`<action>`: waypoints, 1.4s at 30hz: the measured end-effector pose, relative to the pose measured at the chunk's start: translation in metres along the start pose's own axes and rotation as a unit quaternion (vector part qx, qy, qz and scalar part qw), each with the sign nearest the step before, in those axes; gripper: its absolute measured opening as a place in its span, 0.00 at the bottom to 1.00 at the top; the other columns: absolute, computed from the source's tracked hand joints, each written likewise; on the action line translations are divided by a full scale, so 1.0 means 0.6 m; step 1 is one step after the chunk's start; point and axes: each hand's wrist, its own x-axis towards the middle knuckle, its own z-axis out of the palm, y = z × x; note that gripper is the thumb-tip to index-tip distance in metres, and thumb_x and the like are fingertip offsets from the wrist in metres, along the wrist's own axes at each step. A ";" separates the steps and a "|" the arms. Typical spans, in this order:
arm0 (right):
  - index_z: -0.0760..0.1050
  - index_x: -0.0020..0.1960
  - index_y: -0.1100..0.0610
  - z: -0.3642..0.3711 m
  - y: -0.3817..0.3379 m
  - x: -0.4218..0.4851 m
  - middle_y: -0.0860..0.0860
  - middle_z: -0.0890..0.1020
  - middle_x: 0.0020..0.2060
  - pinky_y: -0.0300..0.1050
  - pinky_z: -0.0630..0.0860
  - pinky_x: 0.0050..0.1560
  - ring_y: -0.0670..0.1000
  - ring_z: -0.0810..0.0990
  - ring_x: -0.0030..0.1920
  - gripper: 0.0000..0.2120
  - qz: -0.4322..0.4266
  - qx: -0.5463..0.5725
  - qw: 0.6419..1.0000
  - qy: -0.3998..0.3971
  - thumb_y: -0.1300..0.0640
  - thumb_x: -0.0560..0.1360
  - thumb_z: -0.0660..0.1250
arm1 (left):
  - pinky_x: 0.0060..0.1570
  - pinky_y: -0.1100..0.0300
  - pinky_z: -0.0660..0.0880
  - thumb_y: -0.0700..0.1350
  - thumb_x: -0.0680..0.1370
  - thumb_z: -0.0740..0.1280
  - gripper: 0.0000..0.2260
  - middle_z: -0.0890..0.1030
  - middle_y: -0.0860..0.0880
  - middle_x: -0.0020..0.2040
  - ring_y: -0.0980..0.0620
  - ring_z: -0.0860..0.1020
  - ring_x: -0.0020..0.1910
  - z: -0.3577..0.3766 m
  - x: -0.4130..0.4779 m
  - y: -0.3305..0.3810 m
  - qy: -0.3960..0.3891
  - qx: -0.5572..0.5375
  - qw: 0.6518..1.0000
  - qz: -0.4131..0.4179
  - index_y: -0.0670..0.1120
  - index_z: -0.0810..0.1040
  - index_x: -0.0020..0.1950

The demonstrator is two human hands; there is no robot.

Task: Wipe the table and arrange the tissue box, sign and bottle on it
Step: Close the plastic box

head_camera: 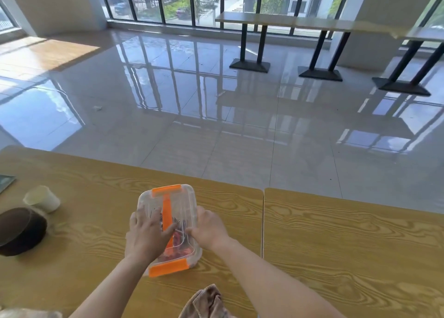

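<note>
A clear plastic box with orange latches and an orange handle (179,203) stands on the wooden table (96,240), near its far edge. My left hand (146,233) lies flat on the lid's left side, fingers reaching the handle. My right hand (208,228) grips the box's right side. A brown cloth (205,302) lies crumpled on the table at the near edge, between my forearms. No bottle is in view. At the far left edge a dark green flat item (6,182) shows only partly; I cannot tell what it is.
A tipped paper cup (42,198) and a dark brown round bowl (20,231) sit at the table's left. A second wooden table (348,257) abuts on the right. Beyond lies glossy tiled floor, with high tables (276,19) by the windows.
</note>
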 end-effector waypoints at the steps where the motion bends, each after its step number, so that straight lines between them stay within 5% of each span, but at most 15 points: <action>1: 0.72 0.61 0.58 0.002 -0.001 0.000 0.55 0.80 0.53 0.51 0.76 0.53 0.56 0.79 0.53 0.19 -0.001 0.003 1.000 0.006 0.53 0.74 0.73 | 0.63 0.41 0.71 0.66 0.75 0.64 0.28 0.50 0.43 0.78 0.38 0.56 0.74 0.001 -0.001 0.001 0.003 0.007 1.000 0.001 0.54 0.67 0.70; 12: 0.74 0.58 0.55 -0.031 0.014 -0.022 0.51 0.82 0.42 0.46 0.76 0.41 0.51 0.80 0.42 0.14 -0.037 0.025 0.996 0.075 0.58 0.74 0.72 | 0.59 0.38 0.72 0.66 0.72 0.68 0.32 0.55 0.42 0.77 0.38 0.56 0.74 0.001 -0.009 0.032 0.053 0.009 0.998 0.038 0.58 0.65 0.73; 27: 0.74 0.62 0.53 -0.146 0.127 -0.157 0.49 0.84 0.43 0.47 0.79 0.42 0.50 0.82 0.43 0.18 0.020 0.027 0.983 0.182 0.59 0.74 0.73 | 0.57 0.42 0.75 0.67 0.72 0.66 0.32 0.53 0.42 0.77 0.39 0.57 0.73 0.025 -0.065 0.222 0.062 0.017 0.985 0.160 0.59 0.64 0.73; 31: 0.74 0.64 0.49 -0.175 0.177 -0.215 0.47 0.84 0.43 0.30 0.65 0.29 0.42 0.75 0.36 0.20 0.053 0.021 0.974 0.221 0.60 0.74 0.72 | 0.58 0.42 0.73 0.66 0.73 0.65 0.31 0.53 0.42 0.77 0.39 0.57 0.73 0.045 -0.099 0.289 0.049 0.014 0.977 0.207 0.58 0.64 0.73; 35: 0.75 0.60 0.48 -0.204 0.230 -0.280 0.44 0.84 0.43 0.34 0.71 0.33 0.45 0.80 0.39 0.17 0.096 0.028 0.963 0.252 0.60 0.74 0.72 | 0.57 0.43 0.74 0.67 0.73 0.64 0.31 0.52 0.42 0.77 0.39 0.57 0.73 0.069 -0.140 0.359 0.038 0.009 0.966 0.256 0.58 0.63 0.74; 42: 0.76 0.61 0.46 -0.257 0.331 -0.379 0.44 0.85 0.43 0.29 0.65 0.28 0.43 0.79 0.37 0.19 0.131 0.032 0.949 0.285 0.62 0.73 0.71 | 0.59 0.43 0.73 0.67 0.74 0.64 0.30 0.51 0.42 0.77 0.39 0.56 0.73 0.118 -0.212 0.478 0.014 0.007 0.954 0.301 0.58 0.63 0.72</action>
